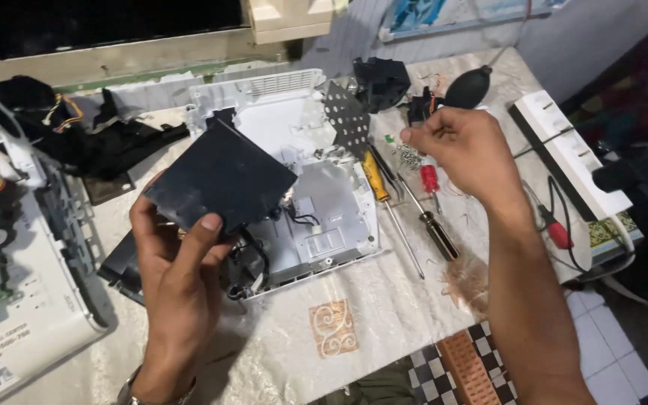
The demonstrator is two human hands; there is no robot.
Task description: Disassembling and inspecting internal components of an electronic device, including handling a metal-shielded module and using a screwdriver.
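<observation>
My left hand (176,266) holds a flat black rectangular panel (220,178) tilted above an opened white plastic device casing (316,214) on the table. My thumb presses the panel's lower edge. My right hand (465,147) hovers over the table to the right of the casing, fingers pinched together at their tips, apparently on something tiny that I cannot make out. Just below it lie a small pile of screws (411,156) and several screwdrivers: a yellow-handled one (381,191), a red-handled one (430,180) and a dark-handled one (436,231).
A perforated black plate (347,116) leans at the casing's back. Black plastic parts (380,81), a black rubber air blower (467,87), a white power strip (570,154), and another dismantled white device (16,270) at the left surround the work area. A dark screen (99,22) stands behind.
</observation>
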